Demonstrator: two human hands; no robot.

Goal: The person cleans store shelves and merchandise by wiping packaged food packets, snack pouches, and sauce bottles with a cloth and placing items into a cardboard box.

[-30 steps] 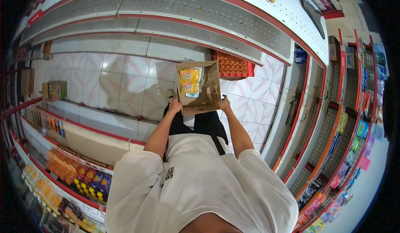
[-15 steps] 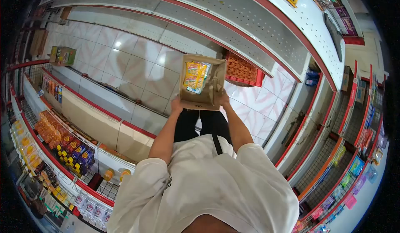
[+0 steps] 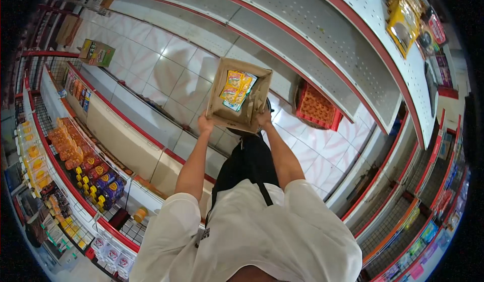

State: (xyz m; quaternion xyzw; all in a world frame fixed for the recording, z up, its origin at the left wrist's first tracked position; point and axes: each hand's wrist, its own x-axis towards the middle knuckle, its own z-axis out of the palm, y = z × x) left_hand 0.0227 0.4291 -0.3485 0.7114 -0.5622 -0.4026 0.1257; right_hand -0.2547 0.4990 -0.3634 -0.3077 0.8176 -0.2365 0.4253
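Note:
An open cardboard box (image 3: 215,100) is held out in front of my body, tilted a little. Inside it lie several yellow and light-blue sachets (image 3: 236,88), piled toward the far left part. My left hand (image 3: 205,123) grips the box at its near left corner. At the near right side, my right hand (image 3: 263,118) closes round the wall, its fingers partly hidden by the cardboard. A torn or folded flap shows along the inner right wall.
Grey perforated shelves (image 3: 297,35) rise ahead. A red crate (image 3: 318,105) stands on the tiled floor (image 3: 169,73) at their foot. To the left, a red-edged rack holds bottles (image 3: 103,181) and orange packs (image 3: 65,141). A green carton (image 3: 97,53) sits at the far left.
My body has turned and stepped forward, so shelves and crate have shifted right in view. The box has moved slightly left and tilted, still in both hands.

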